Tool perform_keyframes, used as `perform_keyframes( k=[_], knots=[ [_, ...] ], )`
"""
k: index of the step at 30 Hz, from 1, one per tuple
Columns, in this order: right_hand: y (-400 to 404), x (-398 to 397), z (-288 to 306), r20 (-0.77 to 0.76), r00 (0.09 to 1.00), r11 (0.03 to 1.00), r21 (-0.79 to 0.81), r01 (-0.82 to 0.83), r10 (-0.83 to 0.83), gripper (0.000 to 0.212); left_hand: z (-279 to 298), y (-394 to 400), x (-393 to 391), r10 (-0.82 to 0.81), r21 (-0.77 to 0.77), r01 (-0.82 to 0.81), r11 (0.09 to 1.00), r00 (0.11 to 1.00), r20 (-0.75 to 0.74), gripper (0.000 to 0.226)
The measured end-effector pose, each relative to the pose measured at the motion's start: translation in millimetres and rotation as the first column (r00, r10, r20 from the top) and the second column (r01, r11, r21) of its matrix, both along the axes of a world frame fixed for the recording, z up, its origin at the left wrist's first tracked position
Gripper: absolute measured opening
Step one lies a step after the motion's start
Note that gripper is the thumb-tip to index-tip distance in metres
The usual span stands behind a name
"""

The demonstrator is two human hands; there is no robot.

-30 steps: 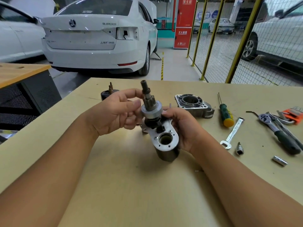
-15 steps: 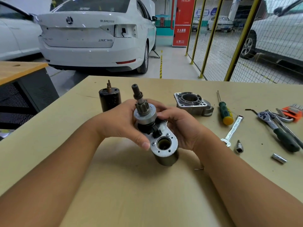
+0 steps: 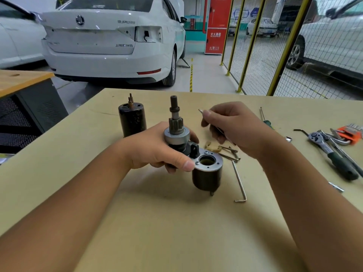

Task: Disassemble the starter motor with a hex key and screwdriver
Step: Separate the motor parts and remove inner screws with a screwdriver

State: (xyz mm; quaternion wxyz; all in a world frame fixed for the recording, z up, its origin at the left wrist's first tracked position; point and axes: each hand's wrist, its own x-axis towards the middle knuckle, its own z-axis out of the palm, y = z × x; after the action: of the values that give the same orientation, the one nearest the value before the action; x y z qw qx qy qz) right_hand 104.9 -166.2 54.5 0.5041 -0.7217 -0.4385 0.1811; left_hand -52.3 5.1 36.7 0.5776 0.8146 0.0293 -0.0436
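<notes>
Our right hand (image 3: 233,128) has left the starter assembly (image 3: 188,146) and now pinches a thin hex key (image 3: 200,110) in its fingers (probably for the plate screws); our left hand (image 3: 157,152) alone grips the assembly.

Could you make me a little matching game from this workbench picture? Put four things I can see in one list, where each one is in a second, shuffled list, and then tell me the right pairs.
Things:
1. starter motor assembly
2. black cylindrical housing
3. hex key
4. ratchet wrench

Places:
A. lying flat on the table just right of the motor
B. standing upright on the table, behind the left hand
C. gripped by the left hand
D. lying at the far right of the table among other tools

Pairs: 1-C, 2-B, 3-A, 4-D
</notes>
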Motion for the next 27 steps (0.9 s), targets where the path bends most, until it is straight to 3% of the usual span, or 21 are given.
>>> perform_keyframes(
  k=[3, 6, 10, 13, 15, 18, 23, 25, 27],
  knots=[
    [7, 0, 8, -0.014, 0.999, 0.999, -0.015, -0.04, 0.04, 0.022, -3, -2, 3, 0.074, 0.011, -0.074, 0.997, 0.997, -0.008, 0.056],
    [1, -5, -3, 0.022, 0.994, 0.975, -0.197, -0.102, 0.109, 0.012, -6, -7, 6, 0.134, 0.022, -0.134, 0.991, 0.991, 0.013, 0.053],
    [-15, -9, -23, -0.356, 0.928, 0.975, -0.142, -0.172, 0.112, 0.013, -6, -16, 11, 0.193, 0.037, -0.194, 0.98, 0.981, 0.036, 0.054],
    [-21, -5, -25, -0.451, 0.883, 0.973, -0.115, -0.2, 0.128, 0.016, -4, -19, 11, 0.217, 0.032, -0.217, 0.976, 0.976, 0.027, 0.056],
    [-21, -3, -25, -0.455, 0.883, 0.978, -0.103, -0.182, 0.117, 0.016, -2, -20, 10, 0.218, 0.031, -0.219, 0.975, 0.975, 0.031, 0.06],
    [-19, -1, -25, -0.41, 0.912, 0.998, -0.057, -0.027, 0.001, 0.025, 1, -19, 9, 0.22, 0.034, -0.222, 0.974, 0.974, 0.048, 0.062],
    [-17, 0, -26, -0.005, 0.991, 0.989, 0.051, 0.135, -0.135, 0.02, 1, -13, 8, 0.27, 0.059, -0.272, 0.961, 0.962, 0.038, 0.071],
    [-17, 0, -27, -0.015, 0.987, 0.983, 0.088, 0.161, -0.161, 0.027, -2, -11, 9, 0.288, 0.037, -0.289, 0.957, 0.957, 0.031, 0.068],
    [-16, 0, -26, -0.167, 0.977, 0.98, 0.125, 0.157, -0.135, 0.034, -5, -10, 9, 0.291, -0.008, -0.29, 0.957, 0.956, 0.035, 0.066]
  ],
)
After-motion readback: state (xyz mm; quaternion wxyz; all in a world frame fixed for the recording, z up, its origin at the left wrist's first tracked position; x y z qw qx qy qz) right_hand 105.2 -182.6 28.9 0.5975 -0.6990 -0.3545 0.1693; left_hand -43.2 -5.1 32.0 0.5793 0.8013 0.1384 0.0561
